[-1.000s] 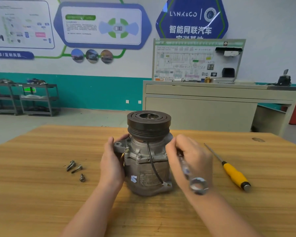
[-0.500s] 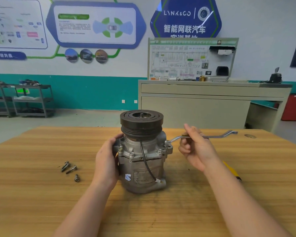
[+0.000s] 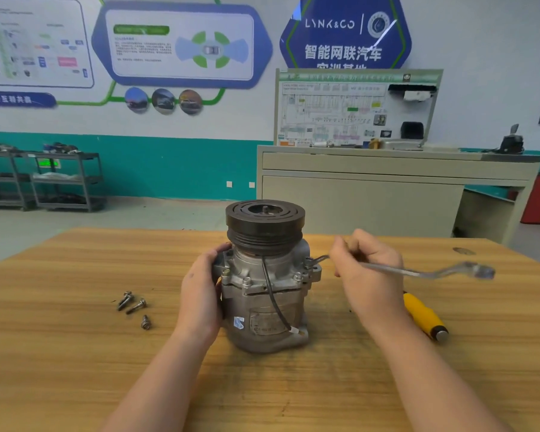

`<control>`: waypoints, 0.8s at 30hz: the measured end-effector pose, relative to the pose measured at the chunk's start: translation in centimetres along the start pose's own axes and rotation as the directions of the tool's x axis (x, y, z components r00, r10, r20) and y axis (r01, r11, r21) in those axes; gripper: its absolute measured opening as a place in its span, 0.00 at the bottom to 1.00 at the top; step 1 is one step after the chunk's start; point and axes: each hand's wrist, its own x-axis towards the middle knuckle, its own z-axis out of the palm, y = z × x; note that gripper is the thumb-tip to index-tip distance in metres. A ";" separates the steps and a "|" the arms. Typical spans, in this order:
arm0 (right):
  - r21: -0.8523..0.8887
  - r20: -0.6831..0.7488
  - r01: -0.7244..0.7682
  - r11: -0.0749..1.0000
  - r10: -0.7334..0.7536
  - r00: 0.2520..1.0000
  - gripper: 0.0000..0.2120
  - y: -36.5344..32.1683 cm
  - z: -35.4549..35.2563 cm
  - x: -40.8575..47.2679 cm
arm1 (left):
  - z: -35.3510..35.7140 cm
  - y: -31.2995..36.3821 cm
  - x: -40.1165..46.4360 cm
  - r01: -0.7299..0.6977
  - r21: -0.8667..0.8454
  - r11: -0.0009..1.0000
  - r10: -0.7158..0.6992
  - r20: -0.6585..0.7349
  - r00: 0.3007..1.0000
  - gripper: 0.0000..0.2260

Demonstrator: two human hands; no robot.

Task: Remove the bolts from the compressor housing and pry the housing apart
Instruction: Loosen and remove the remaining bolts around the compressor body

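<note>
Two hands work a wrench on an upright compressor standing on the wooden counter.

Nearest, the left hand [image 3: 200, 294] curls around the left side of the compressor housing [image 3: 264, 304], steadying it, while the right hand [image 3: 367, 272] grips the shank of a wrench [image 3: 418, 271] whose near end sits on a bolt [image 3: 308, 260] at the housing's right flange; the far end is blurred. The housing stands mid-counter with its dark pulley [image 3: 265, 221] on top and a black wire [image 3: 273, 294] running down its front. Three loose bolts [image 3: 133, 304] lie on the counter [image 3: 75, 353] to the left, well apart from the housing. A yellow-handled screwdriver [image 3: 424, 316] lies to the right, partly behind the right wrist. Beyond the counter stand a beige cabinet [image 3: 371, 194] and grey shelving [image 3: 63, 182] against the wall.
</note>
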 end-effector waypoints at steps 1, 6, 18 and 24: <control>-0.069 0.035 0.163 0.984 -0.161 0.986 0.20 -0.6 0.3 -0.3 | 0.0 0.0 0.0 -0.002 0.001 1.000 0.002 -0.004 1.000 0.16; -0.263 0.203 0.523 0.811 -0.483 0.851 0.20 -1.4 1.5 -1.0 | -0.1 -0.1 0.3 0.002 0.001 1.000 -0.002 -0.007 1.000 0.16; 0.653 0.335 -0.657 0.376 0.635 0.696 0.13 3.4 -0.5 1.9 | 0.0 -0.1 0.0 -0.009 0.011 1.000 0.009 -0.008 1.000 0.16; 0.654 0.060 -0.464 0.598 0.570 0.819 0.24 2.9 -1.0 1.8 | -0.1 -0.2 0.1 -0.009 0.019 1.000 0.009 -0.002 1.000 0.16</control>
